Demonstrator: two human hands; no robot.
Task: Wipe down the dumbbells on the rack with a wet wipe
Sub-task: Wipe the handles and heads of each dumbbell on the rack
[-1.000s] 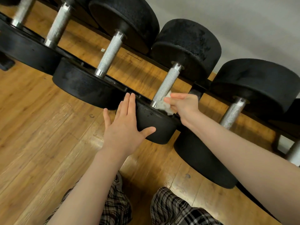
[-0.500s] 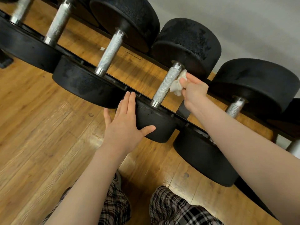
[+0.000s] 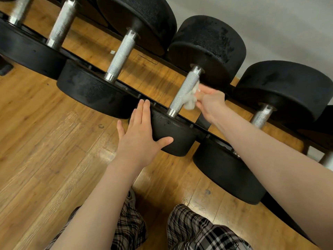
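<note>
We stand on a glossy wood floor [image 3: 45, 159] of warm orange planks catching light; behind runs a plain pale grey wall [image 3: 279, 24].

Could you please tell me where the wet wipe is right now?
In the head view, right of centre, the wet wipe is pinched in the right hand against the knurled handle.

We see a black rack [image 3: 202, 123] running from the upper left to the lower right, above a wooden floor [image 3: 45, 150]. Five dumbbells lie across its rails side by side. One [image 3: 183, 91] sits near the middle, its knurled handle bridging the two rails. A larger one [image 3: 261, 116] lies toward the right end, another [image 3: 122, 56] toward the left. The leftmost two are cut off by the frame edge.
</note>
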